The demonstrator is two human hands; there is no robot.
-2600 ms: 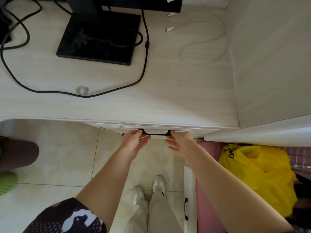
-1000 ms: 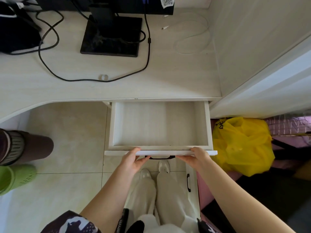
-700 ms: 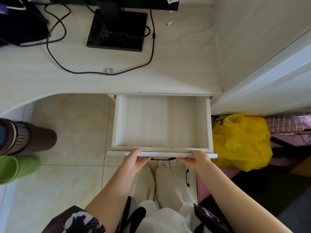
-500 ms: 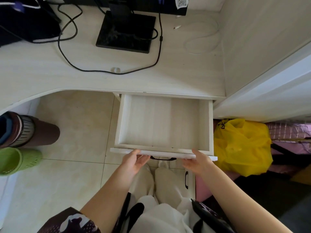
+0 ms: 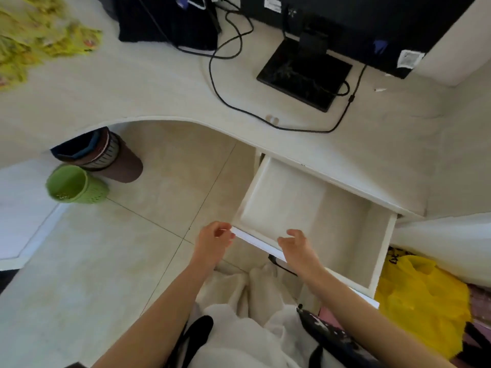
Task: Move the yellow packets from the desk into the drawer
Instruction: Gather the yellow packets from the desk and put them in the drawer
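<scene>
So the pale wood-grain desk [image 5: 148,83] carries everything: a blurred heap of yellow packets [image 5: 32,30] lies at its far left corner, untouched. Under the right end, the white wooden drawer [image 5: 313,216] stands pulled out and holds no packets — opening looks done, all the moving remains. At its front rail the left hand [image 5: 214,241] and right hand [image 5: 297,248] hover, fingers loosely curled, gripping nothing.

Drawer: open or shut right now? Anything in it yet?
Open. The drawer is pulled out from under the desk, its pale bare bottom showing, nothing inside. Both hands hover at its front edge, holding nothing.
</scene>
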